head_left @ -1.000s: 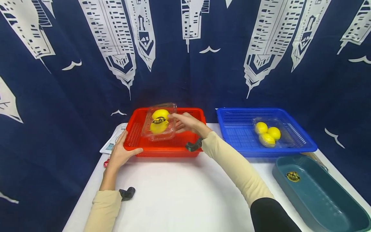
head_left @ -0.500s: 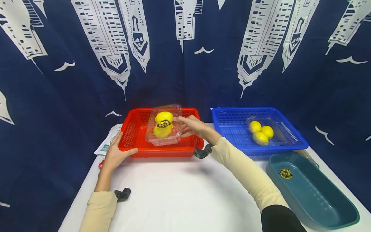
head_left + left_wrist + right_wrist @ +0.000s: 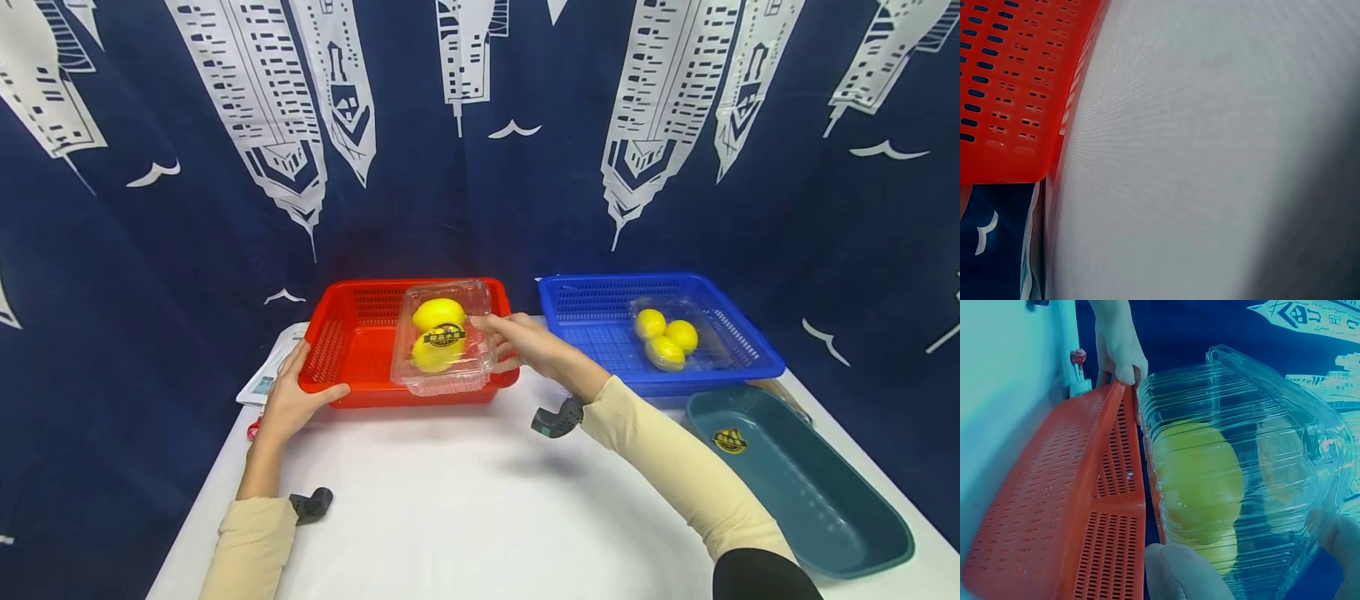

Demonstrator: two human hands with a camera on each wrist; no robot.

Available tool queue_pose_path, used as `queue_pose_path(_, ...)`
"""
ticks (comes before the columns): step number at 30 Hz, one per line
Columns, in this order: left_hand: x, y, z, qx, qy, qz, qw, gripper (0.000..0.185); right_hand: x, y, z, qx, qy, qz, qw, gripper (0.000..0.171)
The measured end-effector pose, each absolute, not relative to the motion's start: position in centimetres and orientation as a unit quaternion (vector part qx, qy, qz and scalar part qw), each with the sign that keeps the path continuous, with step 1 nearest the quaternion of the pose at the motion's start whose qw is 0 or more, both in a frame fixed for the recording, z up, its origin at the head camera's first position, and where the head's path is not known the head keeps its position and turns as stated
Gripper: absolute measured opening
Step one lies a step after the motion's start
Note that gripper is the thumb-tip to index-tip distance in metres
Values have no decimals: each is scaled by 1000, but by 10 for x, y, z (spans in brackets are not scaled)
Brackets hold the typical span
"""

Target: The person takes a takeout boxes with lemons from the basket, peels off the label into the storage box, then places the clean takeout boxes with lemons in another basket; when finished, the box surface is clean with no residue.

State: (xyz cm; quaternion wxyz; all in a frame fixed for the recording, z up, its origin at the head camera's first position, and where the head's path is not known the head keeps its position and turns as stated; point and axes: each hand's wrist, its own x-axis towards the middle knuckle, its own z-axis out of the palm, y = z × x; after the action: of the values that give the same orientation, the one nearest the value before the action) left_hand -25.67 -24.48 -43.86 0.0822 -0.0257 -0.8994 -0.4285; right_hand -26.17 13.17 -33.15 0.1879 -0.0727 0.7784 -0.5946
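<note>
L hand [image 3: 294, 398] fwd, grip on rim, thumb on top. R hand [image 3: 525, 343] raised, grip pinching, arm extended.

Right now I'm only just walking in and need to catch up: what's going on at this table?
A person's right hand holds a clear clamshell box of lemons above the red basket, over its near right part. The left hand grips that basket's near left corner. To the right, a blue basket holds another clear box of lemons, and an empty teal tray lies at the table's right edge.
</note>
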Motion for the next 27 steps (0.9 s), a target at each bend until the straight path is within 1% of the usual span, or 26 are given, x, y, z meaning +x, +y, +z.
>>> queue_pose_path(4,-257,-243,-439,-31,-900,-427,83,110,-247,145,-331,-69,767,-609,190,56)
queue_pose_path(7,-257,-243,-439,-32,-900,-426,85,109,-237,154,-332,-78,760,-617,189,60)
queue_pose_path(20,-255,-242,-437,-35,-900,-428,81,110,-195,183,-351,-83,749,-631,183,59)
queue_pose_path(27,-252,-244,-437,-37,-898,-430,81,109,-168,194,-360,-82,748,-633,181,64)
